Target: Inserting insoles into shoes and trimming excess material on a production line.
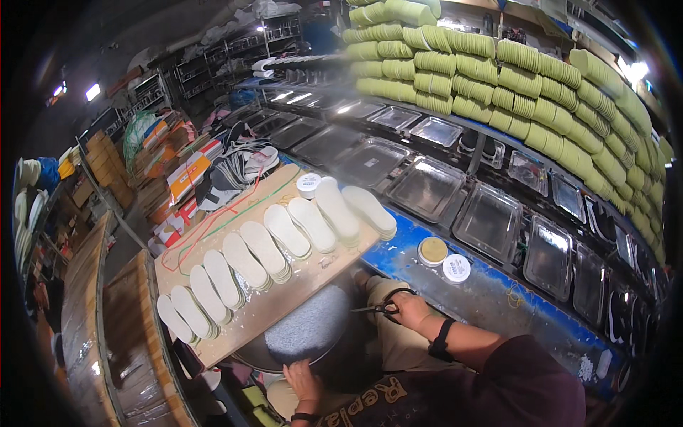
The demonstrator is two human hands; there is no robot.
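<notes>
In my right hand (413,312) is a pair of scissors with black handles (388,307); its blades point left, over my lap. My left hand (304,383) rests low by the near rim of a round tub, fingers stretched out and holding nothing I can see. Small white scraps (302,326) fill the tub between my knees. Above it, a tan board (313,276) carries a row of small stacks of white insoles (256,252), several in all. A white round tin (308,183) stands at the board's far side.
On the blue bench (398,245) at right are an open round tin (432,250), a white lid (456,268) and rubber bands (521,293). Metal trays (427,186) line a rack beyond, under stacked green insoles (473,67). Shoe uppers (238,167) lie at the board's far left.
</notes>
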